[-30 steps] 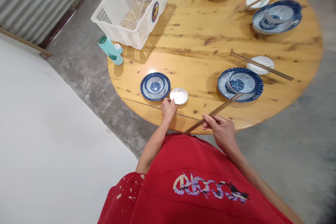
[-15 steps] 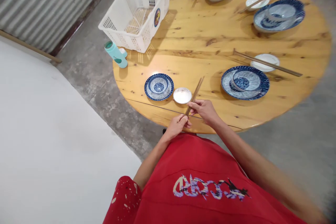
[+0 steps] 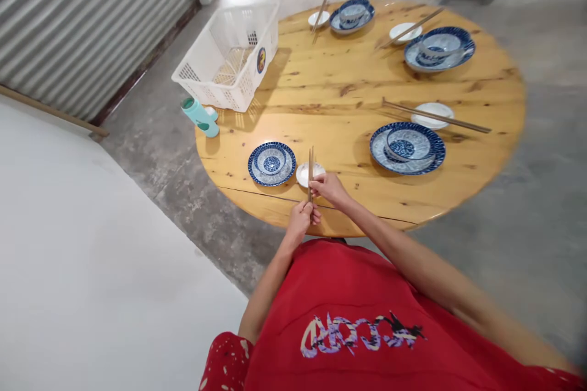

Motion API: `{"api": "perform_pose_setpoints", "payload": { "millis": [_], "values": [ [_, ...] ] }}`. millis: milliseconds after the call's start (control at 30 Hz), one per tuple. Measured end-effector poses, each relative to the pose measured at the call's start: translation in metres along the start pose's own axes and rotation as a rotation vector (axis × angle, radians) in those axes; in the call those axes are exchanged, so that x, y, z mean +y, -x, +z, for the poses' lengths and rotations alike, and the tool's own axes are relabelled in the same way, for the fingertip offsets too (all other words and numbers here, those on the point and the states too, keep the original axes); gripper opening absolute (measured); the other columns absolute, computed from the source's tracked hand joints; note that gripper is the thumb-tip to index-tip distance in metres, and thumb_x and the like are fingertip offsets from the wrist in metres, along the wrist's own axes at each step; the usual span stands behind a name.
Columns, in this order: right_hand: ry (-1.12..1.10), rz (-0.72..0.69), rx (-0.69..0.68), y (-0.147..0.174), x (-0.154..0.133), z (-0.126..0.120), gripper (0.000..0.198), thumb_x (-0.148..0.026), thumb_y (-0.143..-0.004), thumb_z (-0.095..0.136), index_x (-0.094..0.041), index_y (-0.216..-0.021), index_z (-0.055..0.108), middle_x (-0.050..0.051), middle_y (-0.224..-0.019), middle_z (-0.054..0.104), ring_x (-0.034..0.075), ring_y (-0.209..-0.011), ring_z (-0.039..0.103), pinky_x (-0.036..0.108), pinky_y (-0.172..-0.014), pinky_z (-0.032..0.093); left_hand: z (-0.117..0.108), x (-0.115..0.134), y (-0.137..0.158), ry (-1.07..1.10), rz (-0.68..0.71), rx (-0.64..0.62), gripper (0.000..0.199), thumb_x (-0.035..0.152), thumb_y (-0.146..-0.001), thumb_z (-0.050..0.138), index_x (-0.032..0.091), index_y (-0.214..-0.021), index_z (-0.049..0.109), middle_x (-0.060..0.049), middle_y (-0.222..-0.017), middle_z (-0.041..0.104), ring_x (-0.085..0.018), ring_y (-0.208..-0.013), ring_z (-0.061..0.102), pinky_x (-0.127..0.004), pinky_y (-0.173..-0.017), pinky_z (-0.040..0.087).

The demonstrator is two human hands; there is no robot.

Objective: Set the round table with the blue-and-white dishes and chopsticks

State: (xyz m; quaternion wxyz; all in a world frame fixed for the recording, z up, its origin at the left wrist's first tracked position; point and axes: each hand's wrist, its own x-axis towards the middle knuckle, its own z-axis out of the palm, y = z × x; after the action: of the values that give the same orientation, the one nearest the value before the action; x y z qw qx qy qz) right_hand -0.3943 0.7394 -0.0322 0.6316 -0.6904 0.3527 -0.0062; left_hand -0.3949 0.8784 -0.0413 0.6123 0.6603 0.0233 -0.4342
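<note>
Brown chopsticks (image 3: 311,162) are held in both hands near the table's front edge, pointing away from me and crossing over a small white dish (image 3: 302,175). My left hand (image 3: 303,217) is closed round their near end. Higher up, my right hand (image 3: 328,187) pinches them, beside the dish's right rim. Left of the dish, a blue-and-white plate (image 3: 290,176) carries a small bowl (image 3: 271,162) with the same pattern. Whether the chopsticks touch the dish I cannot tell.
On the round wooden table (image 3: 330,116), more settings stand at the right and back: a patterned plate (image 3: 438,162), a white dish (image 3: 432,111) with chopsticks (image 3: 463,124) across it. A white plastic basket (image 3: 233,95) and a turquoise bottle (image 3: 202,117) sit at the left edge.
The chopsticks have swung from leaning right to nearly upright in view and shifted left, now over the small white dish. Both hands have moved left with them. The camera view has shifted too.
</note>
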Motion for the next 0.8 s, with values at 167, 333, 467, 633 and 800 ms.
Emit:
{"api": "perform_pose_setpoints", "payload": {
  "millis": [167,333,467,633,800],
  "values": [
    [0.116,-0.055,0.031,-0.002,0.007,-0.001,0.007,-0.019,-0.074,0.065,-0.016,-0.069,0.068,0.004,-0.059,0.066,0.019,-0.065,0.067,0.025,-0.065,0.053,0.000,0.001,-0.007,-0.008,-0.017,0.026,0.021,0.030,-0.094,0.056,0.016,-0.078,0.056,0.001,-0.061,0.062,-0.008,-0.047,0.053,-0.021,-0.050,0.039],
    [0.285,-0.104,0.140,0.003,0.010,-0.007,0.016,-0.019,-0.077,0.065,-0.015,-0.090,0.074,0.008,-0.082,0.075,0.024,-0.083,0.071,0.030,-0.081,0.052,-0.002,-0.001,-0.007,0.000,0.010,0.005,0.023,0.035,-0.093,0.060,0.016,-0.080,0.058,0.001,-0.063,0.063,-0.009,-0.050,0.055,-0.021,-0.054,0.042],
    [0.360,-0.142,0.202,0.009,0.017,-0.014,0.027,-0.020,-0.083,0.061,-0.012,-0.106,0.073,0.012,-0.099,0.076,0.024,-0.086,0.072,0.031,-0.084,0.052,-0.003,-0.003,-0.008,0.002,0.007,0.004,0.028,0.041,-0.093,0.061,0.016,-0.080,0.058,0.001,-0.063,0.063,-0.008,-0.050,0.055,-0.021,-0.055,0.043],
    [0.209,-0.118,0.221,0.016,0.024,-0.017,0.028,-0.019,-0.084,0.056,-0.010,-0.106,0.070,0.011,-0.089,0.075,0.022,-0.075,0.072,0.030,-0.075,0.054,-0.004,-0.002,-0.009,0.007,0.003,-0.017,0.030,0.042,-0.096,0.058,0.016,-0.081,0.057,0.001,-0.062,0.064,-0.008,-0.048,0.055,-0.021,-0.053,0.043],
    [0.114,-0.086,0.220,0.026,0.032,-0.015,0.016,-0.027,-0.085,0.054,-0.016,-0.086,0.066,0.004,-0.068,0.069,0.019,-0.061,0.067,0.027,-0.062,0.051,-0.005,-0.001,-0.010,0.003,0.003,-0.015,0.030,0.041,-0.097,0.055,0.015,-0.082,0.058,-0.001,-0.064,0.066,-0.009,-0.049,0.057,-0.020,-0.053,0.044]
  ]
}}
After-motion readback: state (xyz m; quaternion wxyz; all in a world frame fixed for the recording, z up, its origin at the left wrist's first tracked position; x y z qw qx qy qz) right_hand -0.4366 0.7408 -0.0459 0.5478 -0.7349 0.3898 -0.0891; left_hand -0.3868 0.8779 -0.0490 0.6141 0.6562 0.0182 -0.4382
